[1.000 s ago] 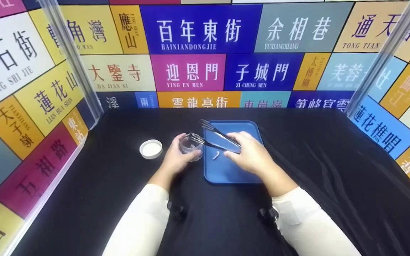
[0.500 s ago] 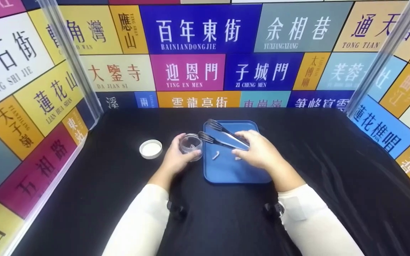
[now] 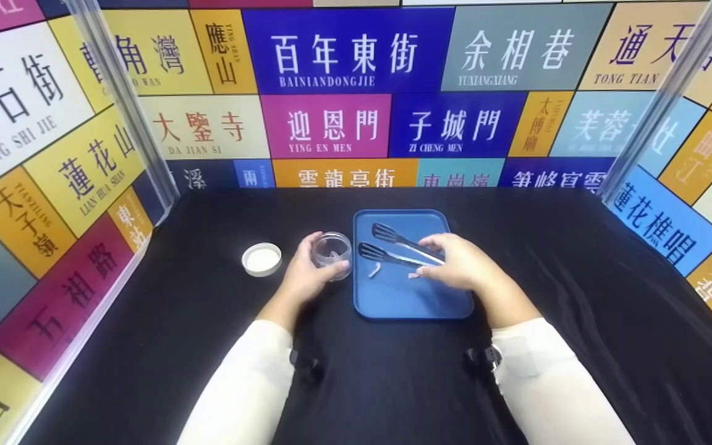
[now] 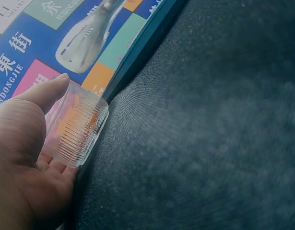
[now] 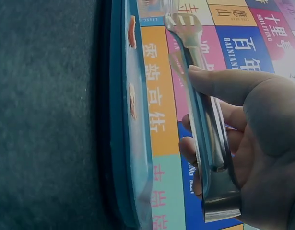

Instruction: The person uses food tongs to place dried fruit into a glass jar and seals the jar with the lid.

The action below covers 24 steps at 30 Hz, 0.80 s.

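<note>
My left hand (image 3: 310, 272) grips a clear jar (image 3: 332, 247) standing left of the blue tray (image 3: 387, 303); a small pale piece shows inside the jar. In the left wrist view the thumb and fingers wrap the ribbed jar (image 4: 80, 129). My right hand (image 3: 461, 262) holds metal tongs (image 3: 393, 250) above the tray, their slotted tips spread apart with nothing between them. Two small pinkish-white pieces lie on the tray: one piece (image 3: 374, 270) below the tong tips, another piece (image 3: 414, 275) by the right fingers. The right wrist view shows the tongs (image 5: 205, 124) between thumb and fingers.
A white round lid (image 3: 262, 259) lies left of the jar on the black cloth (image 3: 356, 371). Panels with printed street names (image 3: 343, 49) stand behind and at both sides. Clear corner posts (image 3: 124, 105) rise at the left and right.
The right hand has drawn the tongs rightward, away from over the jar, and lowered them over the tray. The left hand and the jar stay in place.
</note>
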Each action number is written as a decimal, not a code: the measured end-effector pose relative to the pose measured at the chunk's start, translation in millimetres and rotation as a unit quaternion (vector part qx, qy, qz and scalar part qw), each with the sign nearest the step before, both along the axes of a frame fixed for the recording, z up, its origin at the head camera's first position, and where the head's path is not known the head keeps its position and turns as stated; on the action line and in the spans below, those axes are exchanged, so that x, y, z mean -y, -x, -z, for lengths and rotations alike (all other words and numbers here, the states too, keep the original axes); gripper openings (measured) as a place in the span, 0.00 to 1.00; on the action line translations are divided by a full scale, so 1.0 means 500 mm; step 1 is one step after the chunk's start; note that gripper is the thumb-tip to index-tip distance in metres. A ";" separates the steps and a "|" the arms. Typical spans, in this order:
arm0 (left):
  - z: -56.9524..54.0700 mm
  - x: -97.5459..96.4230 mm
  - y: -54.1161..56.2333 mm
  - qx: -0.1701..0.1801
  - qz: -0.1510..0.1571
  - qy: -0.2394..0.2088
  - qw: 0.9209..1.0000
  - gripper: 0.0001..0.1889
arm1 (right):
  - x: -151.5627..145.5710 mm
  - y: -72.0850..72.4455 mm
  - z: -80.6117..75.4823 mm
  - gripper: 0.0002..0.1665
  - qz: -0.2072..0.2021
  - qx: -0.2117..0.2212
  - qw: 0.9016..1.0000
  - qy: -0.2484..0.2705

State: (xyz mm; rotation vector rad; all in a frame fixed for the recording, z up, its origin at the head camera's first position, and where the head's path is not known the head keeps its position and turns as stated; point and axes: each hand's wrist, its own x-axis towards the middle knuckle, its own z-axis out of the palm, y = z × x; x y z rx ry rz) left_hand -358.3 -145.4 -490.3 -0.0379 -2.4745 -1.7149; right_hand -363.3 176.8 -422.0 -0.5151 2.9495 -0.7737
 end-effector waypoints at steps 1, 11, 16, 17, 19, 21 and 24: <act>0.000 0.000 0.000 -0.001 0.001 0.000 1.000 0.49 | -0.002 0.000 0.001 0.38 -0.003 0.002 1.000 -0.002; 0.001 0.000 0.000 -0.004 0.001 -0.004 1.000 0.50 | -0.012 0.000 0.007 0.33 -0.005 0.058 0.998 -0.026; 0.001 0.000 0.001 -0.006 0.003 -0.009 1.000 0.50 | -0.014 -0.001 0.007 0.32 -0.006 0.064 0.997 -0.033; 0.001 0.000 0.001 -0.006 0.002 -0.009 1.000 0.50 | -0.014 -0.001 0.007 0.32 -0.007 0.065 0.997 -0.033; 0.002 0.000 0.001 -0.007 0.001 -0.005 1.000 0.50 | -0.016 -0.002 0.007 0.31 -0.010 0.066 0.997 -0.035; 0.002 0.000 0.002 -0.007 -0.002 -0.002 1.000 0.50 | -0.017 -0.002 0.006 0.31 -0.014 0.067 0.997 -0.035; 0.001 0.000 0.001 -0.007 -0.004 0.005 1.000 0.50 | -0.018 -0.002 0.006 0.31 -0.019 0.066 0.997 -0.037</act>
